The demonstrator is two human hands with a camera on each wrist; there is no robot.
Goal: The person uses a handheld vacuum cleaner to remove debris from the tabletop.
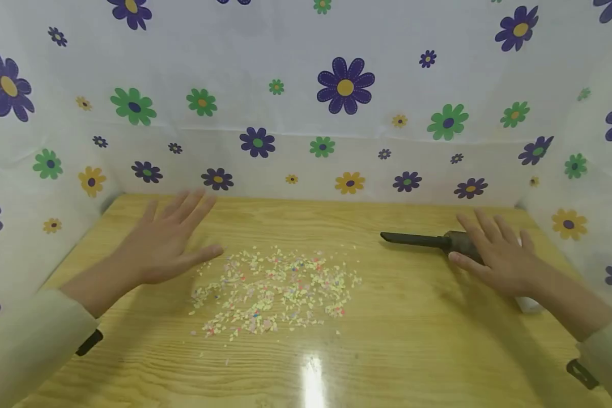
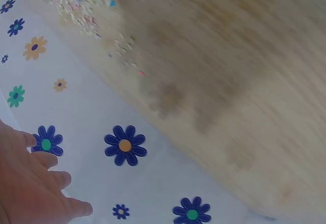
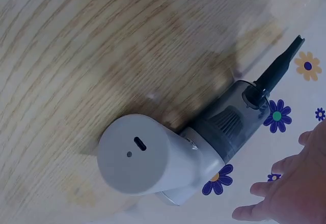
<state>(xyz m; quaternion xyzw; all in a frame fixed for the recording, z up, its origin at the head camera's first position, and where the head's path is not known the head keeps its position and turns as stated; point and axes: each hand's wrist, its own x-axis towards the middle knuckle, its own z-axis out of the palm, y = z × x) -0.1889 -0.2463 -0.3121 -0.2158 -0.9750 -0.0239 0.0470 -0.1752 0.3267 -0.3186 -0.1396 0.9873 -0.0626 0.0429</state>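
Observation:
Small scraps of coloured paper (image 1: 265,289), mostly pale yellow with bits of pink and blue, lie scattered over the middle of the wooden table. To their left my left hand (image 1: 163,243) hovers, fingers spread and holding nothing. A handheld vacuum cleaner (image 3: 193,142) lies on its side at the right, with a white body, a clear dark dust cup and a black crevice nozzle (image 1: 413,239) pointing left toward the scraps. My right hand (image 1: 505,260) is held above the vacuum with its fingers spread, hiding much of its body in the head view.
A white cloth with purple, green and yellow flowers (image 1: 345,88) stands along the back and both sides of the wooden table (image 1: 387,351). Black straps (image 1: 89,343) show at both sleeves. A bright light reflection falls on the table's front middle.

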